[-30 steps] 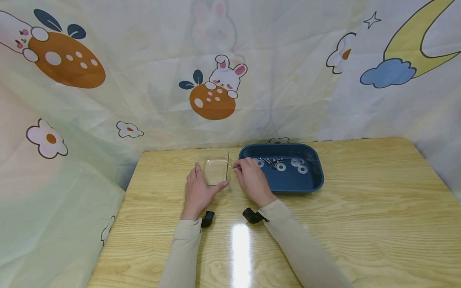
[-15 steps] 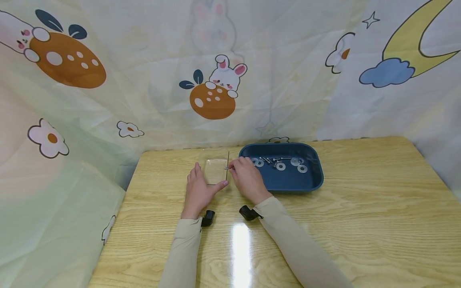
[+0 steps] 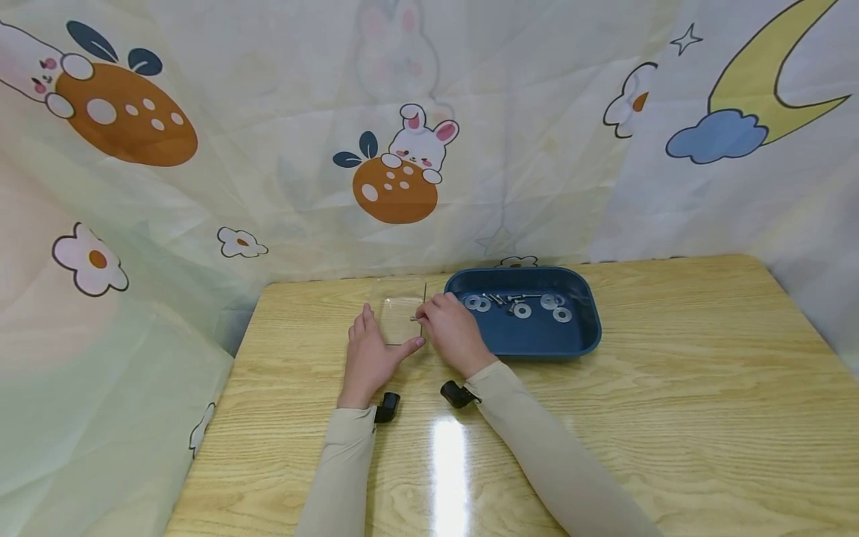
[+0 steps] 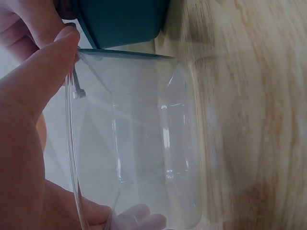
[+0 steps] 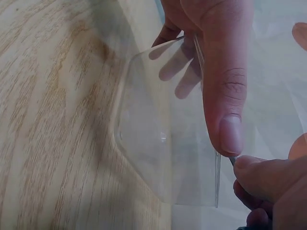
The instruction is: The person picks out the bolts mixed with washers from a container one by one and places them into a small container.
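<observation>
A clear plastic box point(image 3: 401, 325) stands open-topped on the table. My left hand point(image 3: 367, 359) holds its near side, the thumb lying along the rim and the other fingers spread against the outer left wall; they show through the plastic in the right wrist view. My right hand point(image 3: 455, 334) pinches a small metal bolt point(image 4: 77, 87) at the box's right rim. In the left wrist view the bolt's head points down inside the box. Most of the shank is hidden by my fingertips.
A dark blue tray point(image 3: 537, 343) stands right of the box, close behind my right hand. In it lie several flat washers point(image 3: 522, 310) and several bolts point(image 3: 496, 300). A printed cloth point(image 3: 537, 186) hangs along the table's back edge.
My right hand has moved left with the bolt, from beside the box to over its right rim. The left hand and the box have stayed in place.
</observation>
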The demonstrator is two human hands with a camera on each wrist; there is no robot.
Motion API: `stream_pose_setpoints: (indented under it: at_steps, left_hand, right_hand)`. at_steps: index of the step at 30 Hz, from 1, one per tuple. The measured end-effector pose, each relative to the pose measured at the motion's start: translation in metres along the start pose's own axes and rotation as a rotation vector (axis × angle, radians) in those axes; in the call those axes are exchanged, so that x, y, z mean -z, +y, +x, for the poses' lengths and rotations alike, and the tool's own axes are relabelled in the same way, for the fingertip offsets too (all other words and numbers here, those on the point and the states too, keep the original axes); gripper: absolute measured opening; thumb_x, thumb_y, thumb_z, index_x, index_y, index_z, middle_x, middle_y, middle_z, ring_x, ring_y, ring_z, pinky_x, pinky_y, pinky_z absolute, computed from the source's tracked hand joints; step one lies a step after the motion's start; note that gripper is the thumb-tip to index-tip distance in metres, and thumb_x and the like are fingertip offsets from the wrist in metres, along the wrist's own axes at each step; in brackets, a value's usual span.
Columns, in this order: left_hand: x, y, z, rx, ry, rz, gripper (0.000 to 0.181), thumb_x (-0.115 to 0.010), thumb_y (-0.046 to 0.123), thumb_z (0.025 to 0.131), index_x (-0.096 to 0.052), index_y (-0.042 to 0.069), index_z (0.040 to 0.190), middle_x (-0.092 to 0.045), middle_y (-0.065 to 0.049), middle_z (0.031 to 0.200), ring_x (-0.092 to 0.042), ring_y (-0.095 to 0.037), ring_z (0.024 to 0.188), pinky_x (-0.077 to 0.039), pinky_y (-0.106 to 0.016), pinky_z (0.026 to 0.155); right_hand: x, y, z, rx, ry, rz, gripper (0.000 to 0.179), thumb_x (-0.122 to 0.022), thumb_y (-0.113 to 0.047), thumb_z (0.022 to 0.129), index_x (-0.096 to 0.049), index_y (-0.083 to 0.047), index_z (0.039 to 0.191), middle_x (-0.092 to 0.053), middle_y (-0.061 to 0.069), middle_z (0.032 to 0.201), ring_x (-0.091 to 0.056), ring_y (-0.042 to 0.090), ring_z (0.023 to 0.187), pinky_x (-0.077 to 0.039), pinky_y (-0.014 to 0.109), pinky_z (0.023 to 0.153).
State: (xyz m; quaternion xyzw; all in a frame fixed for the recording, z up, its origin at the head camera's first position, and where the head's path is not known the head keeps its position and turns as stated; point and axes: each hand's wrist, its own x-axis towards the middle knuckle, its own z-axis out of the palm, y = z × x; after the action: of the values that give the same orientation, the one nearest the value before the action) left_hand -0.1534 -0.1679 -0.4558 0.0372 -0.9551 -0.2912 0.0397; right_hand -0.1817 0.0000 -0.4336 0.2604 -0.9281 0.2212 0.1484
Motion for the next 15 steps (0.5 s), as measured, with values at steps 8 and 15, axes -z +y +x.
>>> stream_pose_setpoints:
  at_steps: [8,15]
  left_hand:
    - [-0.0019,-0.0016,0.001,-0.006,0.004,0.012,0.128,-0.063,0.076,0.062,-0.009,-0.003,0.147,-0.022,-0.024,0.146,-0.024,-0.037,0.13,-0.028,-0.046,0.103]
    - [-0.0019,-0.0016,0.0007,-0.005,0.004,0.021,0.13,-0.059,0.08,0.06,-0.009,-0.003,0.147,-0.024,-0.024,0.144,-0.025,-0.037,0.129,-0.028,-0.045,0.103]
  right_hand:
    - [-0.0022,-0.0005,0.0026,0.005,-0.023,0.02,0.009,-0.062,-0.016,0.089,-0.071,-0.014,0.091,-0.059,-0.001,0.087,-0.051,0.017,0.086,-0.045,0.029,0.076]
    - [-0.0021,-0.0021,0.0056,-0.002,-0.076,0.018,0.01,-0.062,-0.018,0.09,-0.07,-0.015,0.093,-0.06,-0.002,0.088,-0.051,0.016,0.087,-0.046,0.029,0.078]
